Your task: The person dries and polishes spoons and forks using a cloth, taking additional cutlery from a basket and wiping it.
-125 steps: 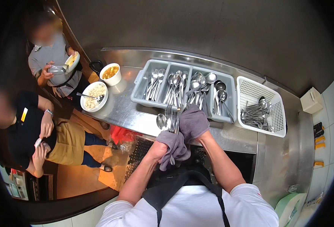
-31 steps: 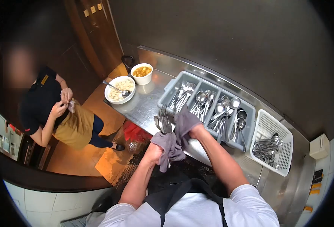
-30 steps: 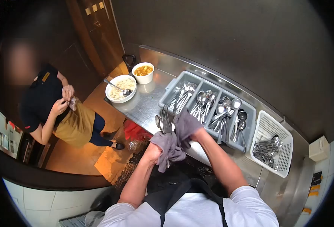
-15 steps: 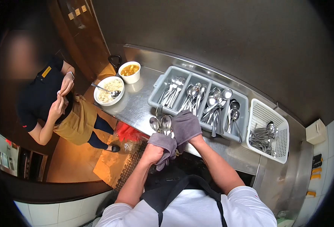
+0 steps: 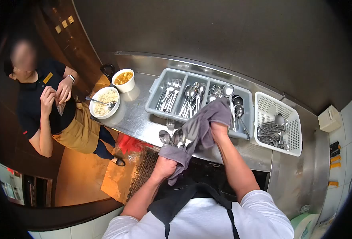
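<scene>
My left hand [image 5: 164, 167] grips a bundle of spoons [image 5: 172, 137] through one end of a grey cloth [image 5: 200, 129]; the spoon bowls stick out above the counter edge. My right hand [image 5: 219, 129] holds the cloth's other end, pulled up and right over the grey cutlery tray [image 5: 154, 101]. The tray has several compartments of forks and spoons. One fork [image 5: 170, 125] lies on the counter in front of the tray.
A white basket [image 5: 293, 119] with more cutlery stands right of the tray. Two white bowls of food, one [image 5: 104, 102] with a spoon and one [image 5: 124, 79] behind it, sit at the steel counter's left end. A person in a black top and tan apron [image 5: 44, 107] stands at left.
My right hand has drawn the cloth up and to the right, away from the spoons. The left hand keeps the spoon bundle. The person at left has raised both hands to the chest.
</scene>
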`<state>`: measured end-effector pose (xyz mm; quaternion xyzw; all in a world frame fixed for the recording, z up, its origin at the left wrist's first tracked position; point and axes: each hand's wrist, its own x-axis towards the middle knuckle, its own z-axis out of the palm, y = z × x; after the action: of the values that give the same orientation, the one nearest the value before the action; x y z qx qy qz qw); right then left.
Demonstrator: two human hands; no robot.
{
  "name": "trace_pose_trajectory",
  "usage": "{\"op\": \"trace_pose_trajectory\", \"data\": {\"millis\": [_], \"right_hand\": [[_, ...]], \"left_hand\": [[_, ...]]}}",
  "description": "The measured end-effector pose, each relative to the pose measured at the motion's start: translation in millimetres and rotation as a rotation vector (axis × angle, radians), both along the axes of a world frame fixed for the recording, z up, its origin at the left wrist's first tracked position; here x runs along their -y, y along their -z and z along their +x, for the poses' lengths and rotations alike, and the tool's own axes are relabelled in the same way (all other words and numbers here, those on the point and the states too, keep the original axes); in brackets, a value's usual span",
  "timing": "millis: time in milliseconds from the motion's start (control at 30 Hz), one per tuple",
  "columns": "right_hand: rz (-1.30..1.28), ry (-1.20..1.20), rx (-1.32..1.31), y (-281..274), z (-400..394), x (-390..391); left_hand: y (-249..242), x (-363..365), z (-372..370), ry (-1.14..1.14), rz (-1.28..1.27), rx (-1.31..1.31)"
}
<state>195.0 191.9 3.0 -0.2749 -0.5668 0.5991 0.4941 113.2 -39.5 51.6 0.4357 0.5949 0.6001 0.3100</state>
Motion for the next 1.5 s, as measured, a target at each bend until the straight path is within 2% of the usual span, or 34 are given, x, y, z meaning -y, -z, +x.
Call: {"op": "trace_pose_trajectory", "data": {"millis": [67,100,167,200,233,267,333,433,467,533,567,600,700,833,867,967,1000,1033,1100,1133,1200,1233,1267,1333,1367,1433,1500], "right_hand": [[-0.045,-0.140,0.033,25.0,24.2,32.1],[0.028,-0.191,0.209,30.7,32.1,50.6],[0.538,-0.306,0.889,20.6,42.7,79.2],[0.709,-0.344,1.063,6.8,41.2,81.8],[0.768,-0.358,1.125,-18.7,40.5,79.8],[0.806,-0.185,1.110,-25.1,38.5,71.4],[0.874,0.170,1.074,-33.6,39.3,57.9],[0.133,0.349,0.154,-13.2,29.6,55.2],[0.245,0.310,0.479,-8.4,29.5,61.8],[0.465,0.209,1.122,-78.1,27.0,100.3],[0.588,0.150,1.301,-82.7,27.9,100.6],[0.728,0.093,1.462,-87.2,28.8,100.7],[1.184,-0.103,1.485,-48.6,40.5,68.4],[0.983,-0.064,1.162,-34.1,47.7,74.1],[1.032,-0.008,0.907,-34.8,55.1,70.3],[-0.318,-0.139,0.468,-36.3,56.5,40.5],[-0.800,-0.175,-0.138,-38.9,57.0,30.4],[-0.786,-0.232,-0.146,-43.7,63.0,22.9],[-0.920,-0.231,-0.218,-52.0,70.2,33.7],[-0.744,-0.277,-0.114,-44.5,72.7,41.0],[-0.397,-0.362,0.100,-16.5,79.5,53.4],[-0.143,-0.282,0.185,-4.5,81.7,49.4],[0.109,-0.199,0.262,8.3,84.9,44.7],[-0.195,-0.075,0.054,-77.1,77.9,64.7],[0.086,0.018,0.249,-75.1,79.3,53.7],[0.651,0.197,0.634,-57.0,88.4,33.0],[0.670,0.311,0.546,-38.8,90.2,33.1]], "left_hand": [[-2.8,-3.8,-3.4,0.011,-0.058,0.052],[-4.6,-6.6,-4.2,0.015,-0.086,0.082],[-10.8,-14.0,-0.6,0.074,-0.103,0.009],[-13.2,-15.9,1.5,0.111,-0.101,0.019],[-14.1,-16.8,3.4,0.147,-0.100,0.024],[-7.2,-16.5,7.3,0.080,-0.013,-0.046],[-14.1,-13.9,7.5,0.139,-0.016,-0.111],[-18.8,-23.2,12.5,0.143,0.005,-0.179],[-19.2,-25.7,15.2,0.126,0.008,-0.197],[-11.1,-36.6,21.1,0.022,-0.063,-0.094],[-3.7,-42.8,22.1,-0.028,-0.095,-0.042],[6.9,-45.3,18.0,0.055,-0.040,-0.090],[1.2,-46.7,25.0,0.096,-0.101,0.060],[-4.8,-59.0,30.8,0.027,-0.055,-0.058],[-4.8,-62.0,32.0,0.007,-0.028,-0.069],[-11.0,-60.7,27.3,0.039,-0.053,-0.146],[-12.9,-58.0,24.9,0.069,-0.079,-0.181],[-4.8,-55.5,24.1,0.041,-0.045,-0.306],[15.9,-55.1,19.3,-0.022,0.040,-0.563],[12.1,-53.4,18.0,-0.012,0.042,-0.647],[9.6,-48.3,17.2,0.038,0.021,-0.608],[10.5,-44.5,16.7,0.064,0.005,-0.586],[12.3,-40.3,14.7,0.218,-0.100,-0.384],[14.4,-28.3,20.3,0.273,0.066,-0.682],[13.8,-23.0,23.4,0.300,0.158,-0.832],[9.3,-19.2,32.7,0.274,0.076,-0.650],[9.7,-18.6,39.0,0.231,0.027,-0.522]]}}
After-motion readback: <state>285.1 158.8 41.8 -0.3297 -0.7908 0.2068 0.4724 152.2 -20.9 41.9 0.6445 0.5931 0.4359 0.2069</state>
